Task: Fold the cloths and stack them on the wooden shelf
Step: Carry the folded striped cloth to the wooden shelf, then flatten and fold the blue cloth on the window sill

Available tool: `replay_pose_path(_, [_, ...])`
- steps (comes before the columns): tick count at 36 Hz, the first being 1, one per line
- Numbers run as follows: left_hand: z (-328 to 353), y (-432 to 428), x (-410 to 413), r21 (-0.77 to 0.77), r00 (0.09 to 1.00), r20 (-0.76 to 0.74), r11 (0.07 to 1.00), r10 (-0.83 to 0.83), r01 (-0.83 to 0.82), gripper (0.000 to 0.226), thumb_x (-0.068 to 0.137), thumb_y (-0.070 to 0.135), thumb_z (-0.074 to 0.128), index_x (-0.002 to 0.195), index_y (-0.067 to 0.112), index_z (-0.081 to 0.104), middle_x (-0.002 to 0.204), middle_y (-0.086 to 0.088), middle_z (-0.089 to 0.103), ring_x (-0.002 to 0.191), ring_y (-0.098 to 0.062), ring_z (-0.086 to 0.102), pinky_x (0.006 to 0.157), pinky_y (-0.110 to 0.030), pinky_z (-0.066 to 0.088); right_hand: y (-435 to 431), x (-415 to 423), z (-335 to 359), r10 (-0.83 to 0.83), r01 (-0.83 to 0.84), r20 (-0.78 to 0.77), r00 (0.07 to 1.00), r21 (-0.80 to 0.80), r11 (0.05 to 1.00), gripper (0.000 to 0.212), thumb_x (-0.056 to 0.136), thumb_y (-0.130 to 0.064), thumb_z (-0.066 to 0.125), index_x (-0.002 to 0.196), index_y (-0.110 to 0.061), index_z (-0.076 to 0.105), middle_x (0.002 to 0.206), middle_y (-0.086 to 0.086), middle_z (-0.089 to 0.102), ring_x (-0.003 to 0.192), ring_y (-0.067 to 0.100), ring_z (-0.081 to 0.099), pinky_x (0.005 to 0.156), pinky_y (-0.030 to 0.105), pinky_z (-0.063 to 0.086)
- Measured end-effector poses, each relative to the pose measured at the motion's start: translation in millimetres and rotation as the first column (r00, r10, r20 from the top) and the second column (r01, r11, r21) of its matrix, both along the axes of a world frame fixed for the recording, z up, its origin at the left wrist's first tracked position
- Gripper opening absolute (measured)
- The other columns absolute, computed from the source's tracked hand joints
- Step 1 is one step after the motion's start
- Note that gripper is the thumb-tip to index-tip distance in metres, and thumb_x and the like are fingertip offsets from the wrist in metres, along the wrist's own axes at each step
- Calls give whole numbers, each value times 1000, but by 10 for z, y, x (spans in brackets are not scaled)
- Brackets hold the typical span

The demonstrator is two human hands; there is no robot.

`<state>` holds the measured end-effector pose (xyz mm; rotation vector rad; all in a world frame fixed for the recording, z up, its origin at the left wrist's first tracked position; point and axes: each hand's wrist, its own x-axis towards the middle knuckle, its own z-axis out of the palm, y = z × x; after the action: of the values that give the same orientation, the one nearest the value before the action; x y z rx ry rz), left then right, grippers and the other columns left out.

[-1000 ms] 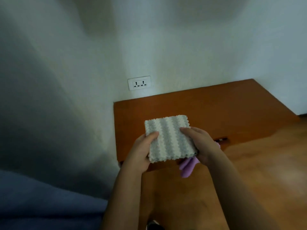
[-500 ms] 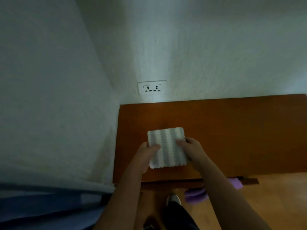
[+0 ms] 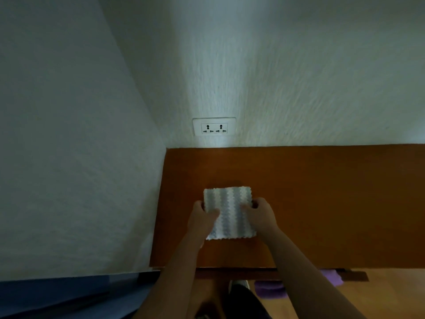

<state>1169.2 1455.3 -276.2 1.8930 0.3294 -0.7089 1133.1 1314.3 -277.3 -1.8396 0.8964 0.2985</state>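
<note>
Head view

- Item 1, striped cloth (image 3: 230,212): grey and white, folded to a compact square, zigzag stripes running away from us. We log it over the left half of the wooden shelf, held between the 2 hands. We cannot tell whether its underside touches the wood.
- Item 2, left hand (image 3: 202,218): grips the cloth's left edge, with the thumb laid on the top face and the fingers curled round the edge, mostly out of sight.
- Item 3, right hand (image 3: 259,215): grips the cloth's right edge, with the thumb on the top face and the fingers curled at the far right corner.
- Item 4, wooden shelf (image 3: 322,203): flat reddish-brown top set into the corner where 2 white walls meet. Its back edge lies against the far wall and its left edge against the side wall.
- Item 5, wall socket (image 3: 214,127): white plate with 2 outlets on the far wall, just above the shelf's back edge and near the corner.
- Item 6, purple cloths (image 3: 271,292): 2 patches of purple fabric below the shelf's front edge, partly hidden by the right forearm. We cannot tell how they are folded.
- Item 7, wooden floor (image 3: 391,295): light brown, showing at the lower right beyond the shelf front.
- Item 8, blue fabric (image 3: 57,298): a dim, blurred mass at the lower left, beneath the side wall. We cannot tell what it is.
- Item 9, shoe (image 3: 239,285): 1 light-coloured toe between the forearms, just below the shelf's front edge.
</note>
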Motion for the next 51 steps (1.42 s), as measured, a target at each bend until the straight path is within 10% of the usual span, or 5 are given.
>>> replay_pose_path(18, [-388, 29, -175, 860, 422, 51, 255, -905, 442, 83, 98, 40, 39, 140, 15, -28, 139, -4, -45, 133, -23, -34, 110, -52, -6, 279, -103, -367, 726, -497, -44, 686, -758, 424, 69, 97, -48, 20, 148, -10, -6, 143, 9, 43, 131, 29, 37, 90, 50, 49])
replay_pose_path(25, [-415, 89, -172, 823, 523, 158, 405, -838, 399, 70, 90, 46, 28, 148, 11, 11, 150, -9, 32, 138, -26, 29, 94, -55, 35, 171, -93, -494, 703, -593, -198, 683, -712, 376, 61, 100, -44, 2, 141, -12, 32, 146, 9, 40, 133, 26, 38, 91, 50, 44])
replay_pose_path(35, [-338, 124, -131, 735, 746, 52, 532, -664, 421, 86, 88, 69, 22, 141, 24, -29, 153, -8, -28, 141, -23, -23, 112, -54, -4, 2, -175, -478, 663, -622, -201, 721, -611, 490, 97, 58, -73, -36, 136, -15, -30, 146, 3, -33, 136, 20, -27, 110, 41, -10])
replay_pose_path(41, [-38, 228, -307, 295, 943, 331, 953, -39, -64, 66, 93, 43, 47, 148, 19, 19, 155, -2, 16, 142, -18, 17, 113, -37, 25, 222, -178, -53, 424, -283, 199, 884, -493, 823, 55, 99, -29, 36, 147, -11, 18, 154, 6, 19, 143, 21, 14, 114, 35, 17])
replay_pose_path(51, [586, 667, -813, -268, 775, 196, 793, 600, -547, 16, 96, 15, 48, 105, 21, 59, 88, 10, 68, 84, -5, 61, 70, -17, 48, 1090, -256, 639, 232, -353, 423, 876, 234, 906, 13, 95, -16, 50, 97, -27, 57, 89, -8, 62, 81, 5, 59, 66, 19, 46])
